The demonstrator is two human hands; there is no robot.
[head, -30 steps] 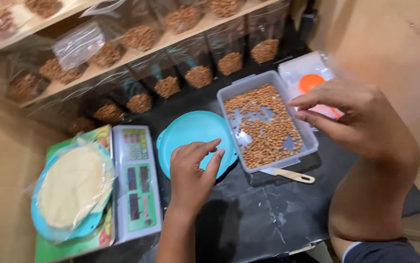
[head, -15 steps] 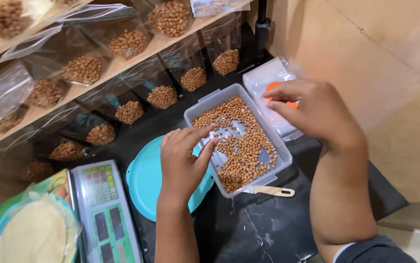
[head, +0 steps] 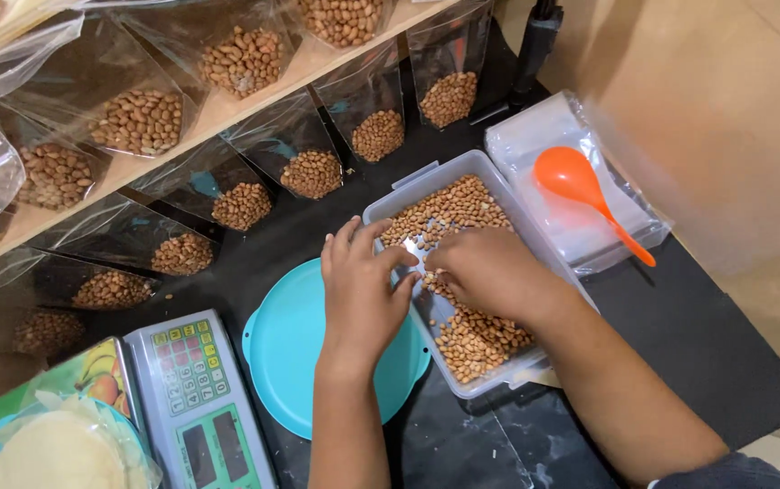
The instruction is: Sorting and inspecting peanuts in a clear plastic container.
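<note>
Both hands in clear tub [head: 535, 362] of peanuts [head: 480, 335] on black table [head: 716, 362]: left hand [head: 363, 294] loosely open on rim w/ nothing held, right hand [head: 489, 272] curled into nuts (grip unclear). Teal lid [head: 290, 353] beside.

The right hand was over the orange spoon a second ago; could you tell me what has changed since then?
The right hand came down into the clear tub of peanuts; the left hand moved to the tub's edge. The orange spoon, teal lid and scale look unmoved.

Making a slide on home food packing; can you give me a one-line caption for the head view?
Both hands, left and right, reach into a clear tub of peanuts beside a teal lid.
</note>
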